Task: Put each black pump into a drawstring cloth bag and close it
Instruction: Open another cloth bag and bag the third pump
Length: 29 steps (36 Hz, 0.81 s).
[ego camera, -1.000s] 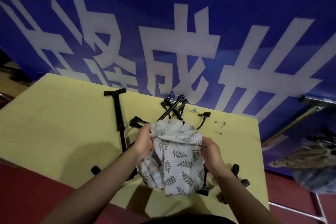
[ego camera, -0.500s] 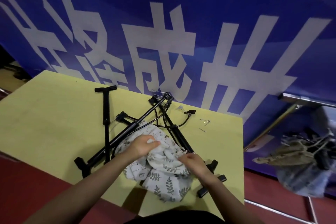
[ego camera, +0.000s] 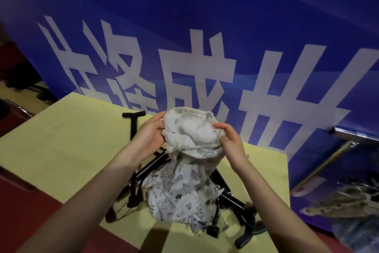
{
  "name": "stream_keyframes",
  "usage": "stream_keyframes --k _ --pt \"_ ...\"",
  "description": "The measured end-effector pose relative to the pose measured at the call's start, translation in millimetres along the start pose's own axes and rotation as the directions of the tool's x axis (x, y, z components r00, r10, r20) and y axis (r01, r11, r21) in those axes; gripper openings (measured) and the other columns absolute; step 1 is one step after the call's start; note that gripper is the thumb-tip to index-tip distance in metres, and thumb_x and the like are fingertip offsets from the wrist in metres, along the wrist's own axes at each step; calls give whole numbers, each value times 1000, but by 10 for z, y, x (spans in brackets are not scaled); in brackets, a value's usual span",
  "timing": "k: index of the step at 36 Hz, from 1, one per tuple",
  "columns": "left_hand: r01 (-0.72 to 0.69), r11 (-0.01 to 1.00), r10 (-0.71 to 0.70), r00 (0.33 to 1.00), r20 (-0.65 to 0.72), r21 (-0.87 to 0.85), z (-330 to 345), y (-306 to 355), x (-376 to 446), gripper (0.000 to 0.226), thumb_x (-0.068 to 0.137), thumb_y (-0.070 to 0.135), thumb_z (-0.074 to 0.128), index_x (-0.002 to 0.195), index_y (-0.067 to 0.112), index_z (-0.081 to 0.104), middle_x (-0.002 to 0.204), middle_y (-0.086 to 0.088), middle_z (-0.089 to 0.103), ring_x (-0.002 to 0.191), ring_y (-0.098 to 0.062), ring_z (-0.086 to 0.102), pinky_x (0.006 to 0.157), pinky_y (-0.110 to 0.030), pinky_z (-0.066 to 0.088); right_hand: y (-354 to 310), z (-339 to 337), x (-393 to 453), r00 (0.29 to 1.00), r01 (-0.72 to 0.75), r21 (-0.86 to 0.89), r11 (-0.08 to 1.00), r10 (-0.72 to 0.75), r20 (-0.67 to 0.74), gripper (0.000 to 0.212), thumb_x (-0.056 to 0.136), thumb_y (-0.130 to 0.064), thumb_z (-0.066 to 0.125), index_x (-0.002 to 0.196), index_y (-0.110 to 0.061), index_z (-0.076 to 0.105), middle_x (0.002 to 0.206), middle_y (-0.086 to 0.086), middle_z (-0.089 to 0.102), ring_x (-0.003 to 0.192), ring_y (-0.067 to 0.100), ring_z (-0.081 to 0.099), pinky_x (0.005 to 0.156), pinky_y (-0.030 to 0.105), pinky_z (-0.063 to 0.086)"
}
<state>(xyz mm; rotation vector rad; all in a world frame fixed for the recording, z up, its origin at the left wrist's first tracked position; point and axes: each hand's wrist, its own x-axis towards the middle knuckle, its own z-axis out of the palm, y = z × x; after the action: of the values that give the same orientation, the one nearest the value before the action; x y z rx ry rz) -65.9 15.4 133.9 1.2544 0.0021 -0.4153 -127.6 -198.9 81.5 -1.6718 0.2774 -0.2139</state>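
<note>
Up above a yellow table, 2 bare hands hold a drawstring cloth bag, pale fabric printed with small grey leaf sprigs. The left hand grips the bag's upper edge at about 9 o'clock, thumb curled over the front of the cloth and fingers folded behind it. The right hand grips the opposite edge at about 3 o'clock, fingers bent over the top of the fabric and thumb pressing from below. Between the hands the top of the bag is bunched and turned so its plain, unprinted inner side faces the camera. From there the rest of the cloth hangs toward 6 o'clock and drapes down onto the table.

Under and around the hanging cloth lie black pumps, crossing one another in a loose pile. One T-shaped pump handle shows at 11 o'clock from the left hand, its shaft running down behind that hand. Other black tubes, hoses and foot pieces stick out from below the cloth toward 5 and 7 o'clock, near the table's front edge. How many pumps there are cannot be told, since the bag covers where they cross.

Behind the table, at 12 o'clock, hangs a blue banner with large white characters.
</note>
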Motion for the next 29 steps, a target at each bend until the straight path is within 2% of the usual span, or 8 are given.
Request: stream_keyframes --k 3,5,8,11,16,24,26,29 --pt "46 992 -40 998 -54 118 -51 -140 -123 37 89 -7 27 112 -6 56 104 -20 62 92 -27 61 74 -32 52 90 30 -4 997 78 -111 991 -81 -20 35 92 3 40 108 -21 61 106 -11 61 74 4 59 62 17 46" --pt "107 973 -109 994 1 206 -162 -311 -202 36 96 7 31 118 -12 52 110 -23 61 100 -31 59 87 -42 50 209 58 -53 998 70 -145 987 -70 3 31 92 2 44 104 -20 62 99 -8 62 59 3 57 54 18 45" --pt "112 826 -188 979 82 553 -280 -561 -310 39 97 33 50 111 -3 59 107 -19 65 99 -33 63 92 -46 50 398 91 -170 998 47 -161 986 -41 38 30 90 2 51 96 -24 64 100 -2 65 72 5 57 65 19 44" --pt "56 655 -184 979 87 753 -271 -792 -354 35 93 37 59 103 4 62 88 -13 64 74 -20 61 72 -34 52 540 78 -286 998 -18 -183 983 29 59 23 89 -1 58 92 -23 65 101 -7 67 90 7 61 78 20 46" --pt "36 562 -218 970 106 827 -113 -1114 -511 36 93 54 49 102 20 58 83 -3 61 69 -12 60 76 -35 54 592 52 -381 994 -99 -139 985 105 33 18 91 -5 59 88 -21 66 100 -7 68 95 13 63 79 23 49" --pt "-23 387 -75 996 56 922 82 -1452 -558 84 73 71 61 142 34 29 136 1 40 121 -18 48 96 -35 44 509 14 -407 990 -123 -128 984 130 47 19 90 -5 58 89 -20 69 95 1 70 89 21 65 83 33 51" --pt "-10 394 -63 997 38 919 129 -1485 -529 82 76 68 61 143 32 29 139 1 40 124 -20 47 94 -35 43 472 12 -433 989 -124 -83 989 131 74 20 90 -3 57 90 -19 69 95 -2 70 89 17 64 83 29 49" --pt "-1 487 -69 997 40 873 230 -1485 -511 66 80 63 60 134 33 40 126 11 51 117 -14 52 91 -32 46 461 -25 -436 985 -137 -24 990 139 102 20 90 -3 57 94 -19 69 101 6 71 96 25 66 89 37 52"
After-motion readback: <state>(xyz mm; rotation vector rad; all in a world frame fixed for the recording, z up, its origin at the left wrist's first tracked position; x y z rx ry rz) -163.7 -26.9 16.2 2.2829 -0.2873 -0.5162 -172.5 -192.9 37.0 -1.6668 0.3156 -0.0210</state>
